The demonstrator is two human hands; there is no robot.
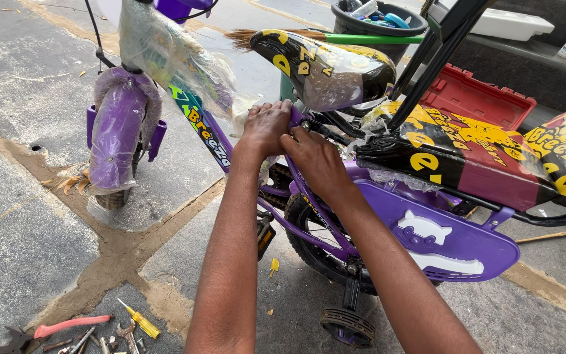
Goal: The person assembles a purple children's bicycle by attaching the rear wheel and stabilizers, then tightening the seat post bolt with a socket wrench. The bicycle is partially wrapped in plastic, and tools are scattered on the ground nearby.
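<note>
Purple bike frame [214, 141] stands on the concrete floor [27, 216], with left hand [266, 124] and right hand [316, 160] both closed on it under the seat [325, 69], tools [80, 331] lying well apart.

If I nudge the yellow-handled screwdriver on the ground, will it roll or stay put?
The yellow-handled screwdriver would probably roll a little: its handle looks rounded and it lies flat on rough concrete. It looks small, so likely light and stiff. The spanner beside it might stop it soon.
</note>
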